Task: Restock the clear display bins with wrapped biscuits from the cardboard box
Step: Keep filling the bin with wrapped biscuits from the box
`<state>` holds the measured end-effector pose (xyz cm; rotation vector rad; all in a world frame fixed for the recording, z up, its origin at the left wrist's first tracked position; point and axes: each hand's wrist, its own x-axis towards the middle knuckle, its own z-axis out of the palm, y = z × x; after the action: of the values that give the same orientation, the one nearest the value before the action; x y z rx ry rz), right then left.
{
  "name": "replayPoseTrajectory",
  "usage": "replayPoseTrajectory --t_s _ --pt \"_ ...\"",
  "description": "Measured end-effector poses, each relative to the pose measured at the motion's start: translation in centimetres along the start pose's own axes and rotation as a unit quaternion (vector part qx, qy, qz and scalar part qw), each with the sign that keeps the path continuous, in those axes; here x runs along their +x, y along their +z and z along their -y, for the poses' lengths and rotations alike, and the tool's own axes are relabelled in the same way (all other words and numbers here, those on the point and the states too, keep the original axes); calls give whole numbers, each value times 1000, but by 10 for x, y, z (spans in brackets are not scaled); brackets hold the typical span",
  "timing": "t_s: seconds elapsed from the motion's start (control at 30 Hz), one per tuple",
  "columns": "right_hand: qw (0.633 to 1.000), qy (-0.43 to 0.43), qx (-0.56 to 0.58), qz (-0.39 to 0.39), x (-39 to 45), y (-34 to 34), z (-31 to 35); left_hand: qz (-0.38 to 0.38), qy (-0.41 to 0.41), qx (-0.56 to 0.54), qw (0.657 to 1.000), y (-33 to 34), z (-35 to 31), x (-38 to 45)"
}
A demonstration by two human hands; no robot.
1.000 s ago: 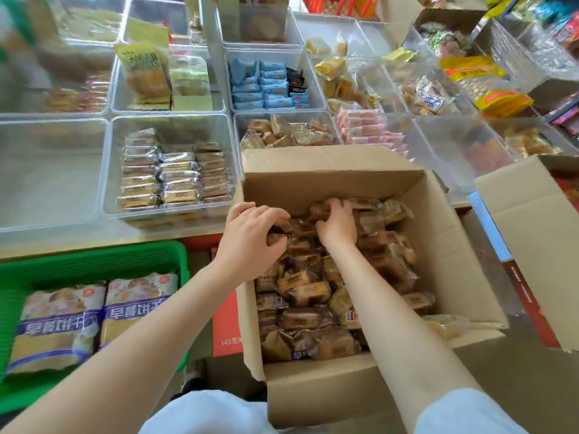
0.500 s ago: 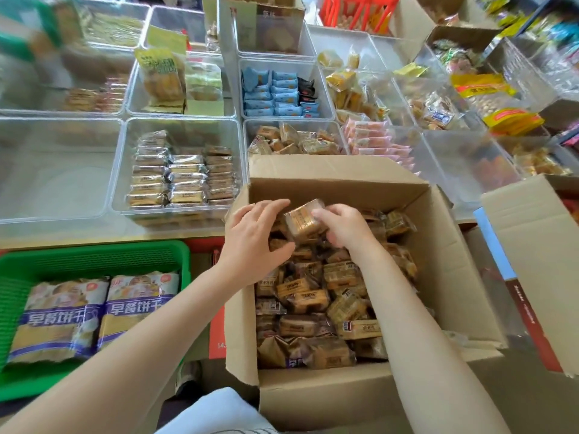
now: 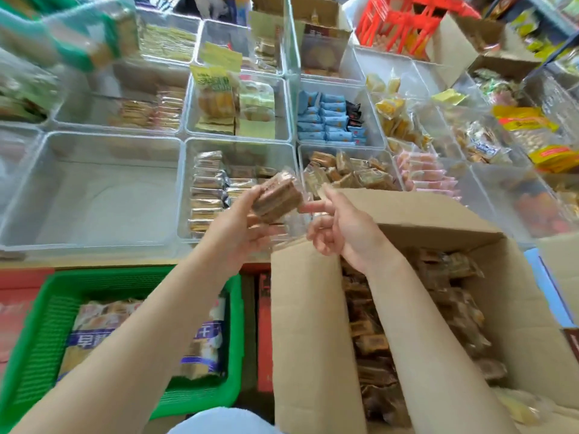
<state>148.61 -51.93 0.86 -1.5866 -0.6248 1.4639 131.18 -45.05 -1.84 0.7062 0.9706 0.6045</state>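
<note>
My left hand grips a small stack of clear-wrapped brown biscuits and holds it above the front edge of a clear bin that has rows of similar biscuits along its left side. Beside the stack, my right hand has its index finger stretched toward the wrapper and its other fingers loosely curled, holding nothing. Both hands are above the far left corner of the open cardboard box, which holds several wrapped biscuits. Another clear bin behind the box holds loose brown biscuits.
A large bare clear bin sits to the left. Further bins behind hold blue packets, yellow snacks and pink packets. A green basket with big biscuit bags stands lower left. A red crate is at the back.
Both hands rose out of the cardboard box and moved up and left. The stack that both hands held has passed into the left hand, and the right hand has come off it.
</note>
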Motion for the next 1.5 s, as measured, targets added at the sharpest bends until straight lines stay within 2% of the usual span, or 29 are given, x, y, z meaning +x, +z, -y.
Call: replayPoseTrajectory --t_s 0.07,0.1,0.17,0.23,0.3,0.33,0.4,0.47,0.57,0.6,0.73,0.8,0.9,0.97,1.1,1.27,1.4,1.5 --pt "999 3 -28 19 21 33 4 14 53 17 998 -27 -4 16" --pt "999 4 -37 32 32 51 5 10 103 60 993 -37 -4 23" --pt "999 17 -21 27 55 85 5 -23 215 190 958 -55 -3 39" --pt "999 31 6 -32 83 107 5 -31 294 269 917 -72 -3 62" --pt "996 29 3 -87 117 112 5 -37 305 339 889 -93 -2 90" --pt "992 17 -39 -118 135 109 5 -55 302 399 864 -104 -1 106" --pt "962 -26 -196 -185 171 96 4 -95 274 550 783 -131 6 138" --pt "913 -68 -335 -225 202 84 7 -92 225 650 720 -154 16 158" --pt "834 -127 -483 -234 248 77 7 -79 207 723 655 -175 36 170" --pt "813 -138 -518 -226 262 77 6 -82 216 730 643 -177 39 171" --pt "750 -135 -628 -162 302 86 -10 -75 217 722 653 -176 38 174" --pt "737 -98 -659 -113 313 96 -19 -78 210 723 654 -180 38 173" --pt "728 -58 -676 -93 314 92 -21 -69 199 727 654 -177 38 172" --pt "732 -47 -676 -74 315 94 -25 -73 198 728 652 -177 38 172" --pt "762 1 -645 -48 307 104 -42 -84 210 733 642 -176 38 173" --pt "746 16 -665 -41 284 117 -52 -75 202 736 642 -175 34 171" --pt "746 -8 -666 -22 246 118 -42 -63 184 710 676 -175 27 164" --pt "802 -111 -583 -67 188 104 -30 -85 149 670 722 -152 22 144"
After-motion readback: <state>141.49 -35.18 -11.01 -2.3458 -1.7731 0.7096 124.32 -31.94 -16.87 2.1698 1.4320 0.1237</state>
